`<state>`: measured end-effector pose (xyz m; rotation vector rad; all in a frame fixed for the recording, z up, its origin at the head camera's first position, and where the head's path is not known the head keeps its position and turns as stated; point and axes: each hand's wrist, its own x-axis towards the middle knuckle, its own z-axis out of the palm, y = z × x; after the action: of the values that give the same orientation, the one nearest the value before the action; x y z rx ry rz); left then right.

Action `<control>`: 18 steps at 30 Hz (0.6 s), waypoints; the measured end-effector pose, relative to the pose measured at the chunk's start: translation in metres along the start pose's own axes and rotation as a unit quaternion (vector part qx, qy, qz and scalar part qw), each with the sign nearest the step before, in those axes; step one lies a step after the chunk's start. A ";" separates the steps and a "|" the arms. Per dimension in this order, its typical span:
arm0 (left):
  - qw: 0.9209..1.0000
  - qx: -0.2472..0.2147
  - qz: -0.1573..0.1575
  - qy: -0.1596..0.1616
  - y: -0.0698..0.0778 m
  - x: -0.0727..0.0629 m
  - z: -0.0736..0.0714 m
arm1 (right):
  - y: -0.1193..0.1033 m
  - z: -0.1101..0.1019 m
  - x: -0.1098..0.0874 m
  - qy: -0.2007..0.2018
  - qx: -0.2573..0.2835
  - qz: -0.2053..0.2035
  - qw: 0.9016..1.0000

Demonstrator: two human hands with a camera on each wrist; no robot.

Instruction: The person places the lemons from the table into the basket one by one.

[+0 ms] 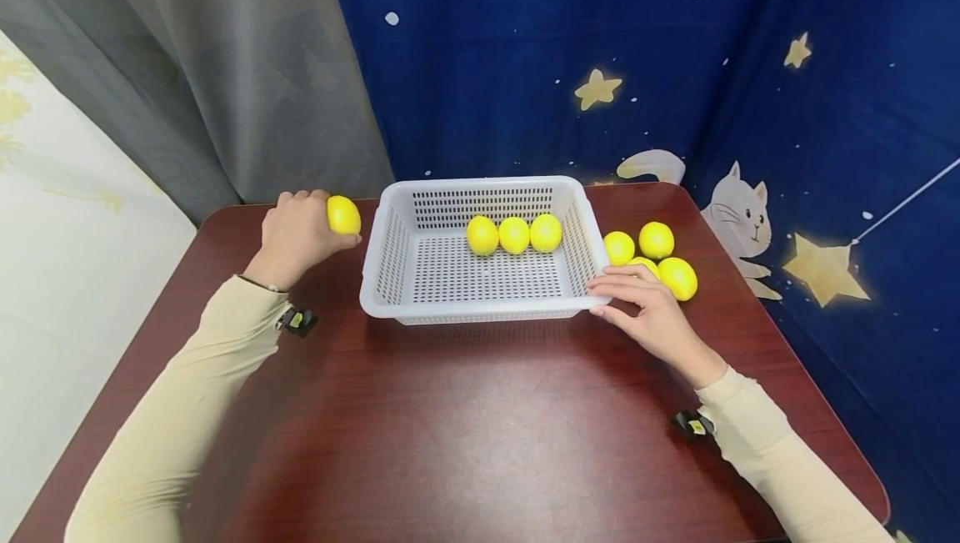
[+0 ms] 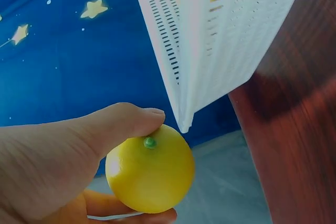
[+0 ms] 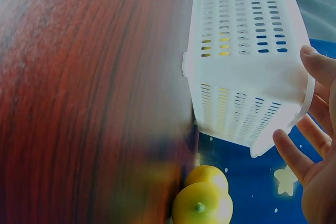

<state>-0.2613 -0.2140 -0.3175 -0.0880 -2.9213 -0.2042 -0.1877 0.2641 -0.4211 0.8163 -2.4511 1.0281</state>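
So my left hand (image 1: 295,230) has its thumb and fingers clamped round one yellow fruit (image 1: 343,216) near the table's (image 1: 480,443) far left corner, while my right hand (image 1: 651,314), fingers spread apart, touches the white basket (image 1: 480,309) at its near right corner. Three more fruits (image 1: 514,236) sit inside, four loose ones (image 1: 678,279) by the table's far right corner.

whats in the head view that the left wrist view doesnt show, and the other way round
Only the head view shows the right hand at the basket, the four loose yellow fruits right of it and the printed cat.

Only the left wrist view shows the green stem nub on the held fruit.

Both show the left hand gripping that fruit, the basket, the table and the blue curtain.
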 end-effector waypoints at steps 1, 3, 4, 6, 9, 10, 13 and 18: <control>1.000 0.000 0.001 0.001 0.001 0.001 0.000 | 0.000 0.000 0.000 0.000 0.000 0.000 1.000; 1.000 -0.002 0.002 0.003 0.003 0.003 0.001 | 0.000 0.000 0.000 0.000 0.000 0.001 1.000; 1.000 -0.003 0.002 0.003 0.004 0.004 0.001 | 0.000 0.000 0.000 -0.001 0.000 0.003 1.000; 1.000 -0.004 0.004 0.004 0.005 0.006 0.002 | 0.000 0.000 0.000 -0.002 -0.001 0.004 1.000; 1.000 -0.005 0.006 0.005 0.009 0.009 0.003 | 0.000 0.000 0.001 -0.002 -0.001 0.005 1.000; 1.000 -0.005 0.008 0.006 0.010 0.010 0.003 | 0.000 0.000 0.001 -0.002 -0.001 0.004 1.000; 1.000 -0.004 0.013 0.006 0.015 0.013 0.004 | 0.000 0.000 0.000 -0.001 -0.001 0.004 1.000; 1.000 0.002 0.019 -0.001 0.022 0.020 0.004 | 0.000 0.000 0.001 -0.002 0.000 0.005 1.000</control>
<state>-0.2797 -0.1907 -0.3147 -0.1439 -2.9185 -0.1925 -0.1881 0.2637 -0.4210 0.8058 -2.4614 1.0302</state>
